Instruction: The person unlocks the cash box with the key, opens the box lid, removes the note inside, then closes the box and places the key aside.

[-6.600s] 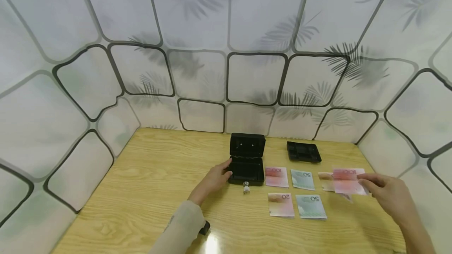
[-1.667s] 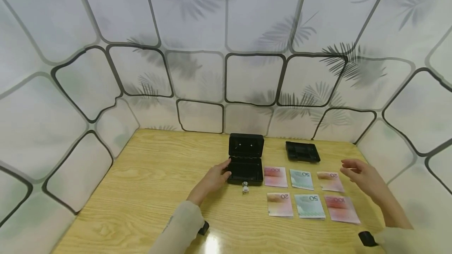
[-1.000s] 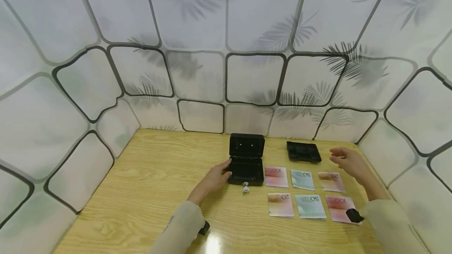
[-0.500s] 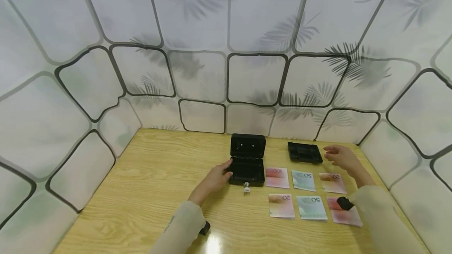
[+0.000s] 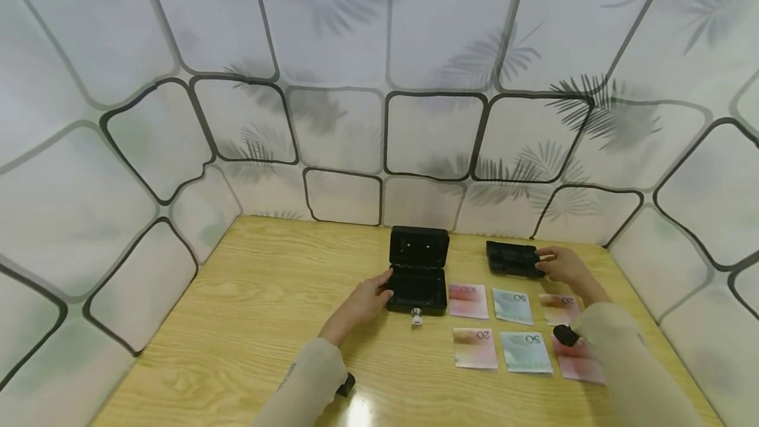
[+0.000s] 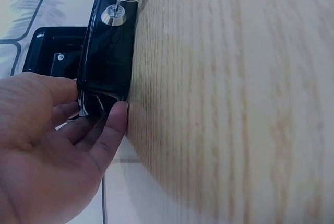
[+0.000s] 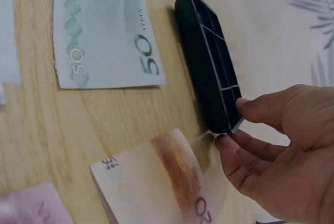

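Observation:
My left hand (image 5: 363, 300) holds the left side of a black cash box (image 5: 418, 250), whose lid stands up. In the left wrist view its fingers curl round the box's end, beside the silver lock (image 6: 113, 16) with a key in it. At the back right, my right hand (image 5: 566, 269) pinches the right end of a black compartment tray (image 5: 511, 259). In the right wrist view the thumb is over the tray's rim and the fingertips are at its lower edge. Whether the tray is off the table is hard to tell.
Right of the box, banknotes lie in two rows: a pink 100 (image 5: 468, 300), green 50 (image 5: 512, 306) and 20 (image 5: 554, 308) behind; a 20 (image 5: 475, 348), green 50 (image 5: 526, 352) and pink 100 (image 5: 578, 368) in front. Patterned walls enclose the wooden table (image 5: 267, 321).
The right hand earlier held a pink 100 note, which now lies in the front row. Empty, it then moved left and took hold of the tray. My left hand stays at the box.

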A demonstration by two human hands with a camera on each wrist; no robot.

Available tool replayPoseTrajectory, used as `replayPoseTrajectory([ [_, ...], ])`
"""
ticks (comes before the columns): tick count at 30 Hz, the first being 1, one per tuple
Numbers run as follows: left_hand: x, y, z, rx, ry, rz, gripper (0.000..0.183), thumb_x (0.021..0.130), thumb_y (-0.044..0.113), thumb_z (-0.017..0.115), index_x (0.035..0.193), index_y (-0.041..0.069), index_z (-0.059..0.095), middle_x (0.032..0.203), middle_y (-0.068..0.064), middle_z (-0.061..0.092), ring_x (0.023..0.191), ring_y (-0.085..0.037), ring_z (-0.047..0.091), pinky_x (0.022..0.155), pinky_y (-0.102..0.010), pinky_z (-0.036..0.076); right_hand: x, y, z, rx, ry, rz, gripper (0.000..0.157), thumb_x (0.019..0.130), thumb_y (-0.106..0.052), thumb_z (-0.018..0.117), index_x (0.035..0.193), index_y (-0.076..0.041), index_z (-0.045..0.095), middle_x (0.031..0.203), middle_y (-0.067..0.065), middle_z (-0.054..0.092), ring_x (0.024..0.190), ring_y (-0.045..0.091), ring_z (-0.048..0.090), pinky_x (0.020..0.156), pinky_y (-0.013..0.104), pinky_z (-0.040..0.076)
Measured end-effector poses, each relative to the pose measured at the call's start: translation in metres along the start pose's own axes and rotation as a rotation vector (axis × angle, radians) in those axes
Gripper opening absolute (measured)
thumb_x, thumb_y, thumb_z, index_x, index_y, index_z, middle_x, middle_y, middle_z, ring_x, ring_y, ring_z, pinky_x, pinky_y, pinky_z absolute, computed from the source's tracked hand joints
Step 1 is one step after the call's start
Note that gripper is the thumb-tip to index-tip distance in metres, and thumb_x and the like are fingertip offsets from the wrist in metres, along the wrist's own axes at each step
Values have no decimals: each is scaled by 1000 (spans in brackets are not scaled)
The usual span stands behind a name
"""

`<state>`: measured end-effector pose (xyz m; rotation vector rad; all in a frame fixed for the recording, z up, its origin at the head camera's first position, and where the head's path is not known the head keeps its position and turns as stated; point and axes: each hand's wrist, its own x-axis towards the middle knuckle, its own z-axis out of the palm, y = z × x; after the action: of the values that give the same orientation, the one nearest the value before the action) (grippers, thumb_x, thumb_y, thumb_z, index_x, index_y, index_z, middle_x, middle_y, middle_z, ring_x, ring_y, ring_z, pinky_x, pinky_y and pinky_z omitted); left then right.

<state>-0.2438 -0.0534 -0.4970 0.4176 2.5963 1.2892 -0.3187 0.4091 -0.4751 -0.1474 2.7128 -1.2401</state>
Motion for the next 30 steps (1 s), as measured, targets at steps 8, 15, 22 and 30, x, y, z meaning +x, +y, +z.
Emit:
replayPoseTrajectory([
  [8,-1,0,-2,-4,-10,1,56,108,11,53,161,5,36,159,-25,38,59,-16,35,64,-32,43,11,-2,9,-210,24,-53,42,95,-4,68,129,18,57,129,48,51,116,60,55,78,48,58],
  [15,-1,1,-1,0,-7,10,55,108,11,54,160,4,37,158,-24,40,95,-25,58,79,-37,46,20,2,13,-345,48,-73,40,88,-5,70,122,15,64,122,44,58,105,54,61,82,55,55],
  [22,0,2,-1,-8,-7,-10,55,108,11,53,161,6,36,158,-24,40,84,-28,54,68,-34,44,25,6,17,-370,50,-33,37,89,-5,68,121,14,66,128,43,56,116,60,54,95,65,49],
  [30,-3,3,-1,5,-2,-3,55,109,12,53,161,6,36,157,-26,42,90,-26,56,75,-37,46,18,2,20,-305,73,12,30,94,-4,63,119,12,70,135,43,52,122,60,49,98,66,46],
])
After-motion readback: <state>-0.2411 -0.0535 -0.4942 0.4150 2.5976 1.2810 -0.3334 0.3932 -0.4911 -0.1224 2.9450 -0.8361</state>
